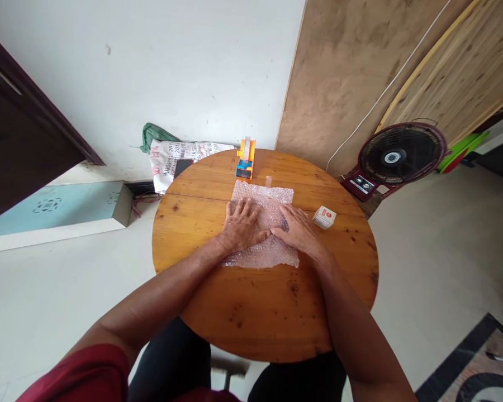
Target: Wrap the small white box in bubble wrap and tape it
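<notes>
A sheet of clear bubble wrap (pixel 263 196) lies flat on the round wooden table (pixel 251 312). My left hand (pixel 242 225) rests palm down on its left half, fingers stretched out and apart. My right hand (pixel 298 227) lies flat on its right half, fingers extended toward the left hand. A short strip of tape (pixel 269 181) sticks up at the sheet's far edge. A small white and red box (pixel 324 217) sits on the table just right of my right hand. An orange and blue tape dispenser (pixel 246 159) stands beyond the sheet.
A dark red floor fan (pixel 396 157) stands to the right of the table before leaning wooden boards (pixel 360 67). A printed white sack (pixel 180 159) and a green bundle (pixel 153 134) lie against the wall behind. A patterned rug (pixel 478 363) is at lower right.
</notes>
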`<state>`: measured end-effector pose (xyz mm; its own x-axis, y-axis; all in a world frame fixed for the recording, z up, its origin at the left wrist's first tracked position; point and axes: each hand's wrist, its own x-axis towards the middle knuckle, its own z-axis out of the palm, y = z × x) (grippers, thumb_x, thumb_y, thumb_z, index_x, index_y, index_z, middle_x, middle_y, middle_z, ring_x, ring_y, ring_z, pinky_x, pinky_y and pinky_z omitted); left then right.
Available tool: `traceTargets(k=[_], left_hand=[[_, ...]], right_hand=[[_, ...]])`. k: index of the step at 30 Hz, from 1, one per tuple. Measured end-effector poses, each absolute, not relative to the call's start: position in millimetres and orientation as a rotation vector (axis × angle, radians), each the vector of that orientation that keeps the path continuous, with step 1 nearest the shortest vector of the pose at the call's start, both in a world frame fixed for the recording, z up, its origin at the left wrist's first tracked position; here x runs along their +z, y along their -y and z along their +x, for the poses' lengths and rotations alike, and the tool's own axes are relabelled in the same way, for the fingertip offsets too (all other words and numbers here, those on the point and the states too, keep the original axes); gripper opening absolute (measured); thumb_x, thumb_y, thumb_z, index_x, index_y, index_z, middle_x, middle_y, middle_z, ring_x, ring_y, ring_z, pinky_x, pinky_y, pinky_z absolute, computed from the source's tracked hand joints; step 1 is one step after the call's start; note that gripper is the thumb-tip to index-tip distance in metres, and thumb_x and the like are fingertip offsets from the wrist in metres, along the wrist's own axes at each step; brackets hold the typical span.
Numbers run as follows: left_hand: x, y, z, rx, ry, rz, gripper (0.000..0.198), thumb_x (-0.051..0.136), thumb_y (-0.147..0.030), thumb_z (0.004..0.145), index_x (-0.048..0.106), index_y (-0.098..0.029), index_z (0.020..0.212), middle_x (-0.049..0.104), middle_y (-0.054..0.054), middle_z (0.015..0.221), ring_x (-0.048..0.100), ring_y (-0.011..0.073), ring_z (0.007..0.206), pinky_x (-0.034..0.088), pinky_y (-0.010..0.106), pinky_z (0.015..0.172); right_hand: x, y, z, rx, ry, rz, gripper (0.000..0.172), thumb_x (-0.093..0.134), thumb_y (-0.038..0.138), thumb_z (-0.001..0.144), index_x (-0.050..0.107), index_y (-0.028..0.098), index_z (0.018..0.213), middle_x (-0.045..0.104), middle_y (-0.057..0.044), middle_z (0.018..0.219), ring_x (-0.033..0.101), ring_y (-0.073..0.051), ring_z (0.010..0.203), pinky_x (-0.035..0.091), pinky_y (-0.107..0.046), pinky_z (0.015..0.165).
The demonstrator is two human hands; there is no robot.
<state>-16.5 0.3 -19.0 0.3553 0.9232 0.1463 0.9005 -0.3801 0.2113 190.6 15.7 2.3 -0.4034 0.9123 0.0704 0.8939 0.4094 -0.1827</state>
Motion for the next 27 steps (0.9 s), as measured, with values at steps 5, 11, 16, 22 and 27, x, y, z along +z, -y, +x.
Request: traceTargets(k=[5,11,16,22,27], left_hand=[[-20.0,-1.5,-17.5,0.366,-1.685,2.498,0.083,0.042,-0.072,0.086,0.042,-0.016,0.147,0.027,0.02,0.159,0.019,0.0401,0.148,0.012,0.068,0.115],[-10.9,-2.0,-18.9,0.407,-1.459,2.589,0.077,0.052,-0.058,0.088,0.039,-0.013,0.148,0.028,0.021,0.158,0.02,0.0372,0.149,0.013,0.059,0.119],[-12.5,-1.2,-20.1,0.357,-1.138,2.706,0.075,0.045,-0.063,0.09,0.041,-0.015,0.148,0.025,0.02,0.16,0.019,0.0385,0.149,0.013,0.059,0.119],[-16.2,-1.4,-21.7,0.28,-1.113,2.719,0.084,0.042,-0.073,0.086,0.036,-0.018,0.151,0.024,0.02,0.16,0.019,0.0405,0.148,0.011,0.062,0.117],[-14.6,-1.1,-21.4,0.273,-1.122,2.715,0.086,0.042,-0.074,0.085,0.034,-0.02,0.152,0.022,0.019,0.161,0.016,0.0397,0.149,0.009,0.06,0.118]], right_hand=[[7.1,-17.0,195.8,0.182,2.575,-1.65,0.07,0.051,0.05,0.089,0.04,0.009,0.146,0.037,-0.017,0.155,0.034,-0.031,0.144,0.027,-0.049,0.116],[8.4,-17.6,196.8,0.167,2.585,-1.691,0.071,0.054,0.047,0.086,0.043,0.006,0.143,0.038,-0.019,0.154,0.037,-0.032,0.142,0.03,-0.046,0.115],[9.2,-16.3,197.6,0.171,2.576,-1.697,0.071,0.055,0.048,0.086,0.045,0.005,0.141,0.04,-0.02,0.153,0.038,-0.034,0.14,0.031,-0.046,0.115],[13.2,-14.3,199.3,0.226,2.567,-1.692,0.068,0.056,0.046,0.086,0.044,0.008,0.141,0.041,-0.02,0.152,0.037,-0.033,0.141,0.031,-0.045,0.115],[24.3,-10.3,203.3,0.316,2.606,-1.74,0.073,0.06,0.046,0.083,0.043,0.01,0.144,0.038,-0.019,0.154,0.038,-0.035,0.141,0.032,-0.048,0.114]])
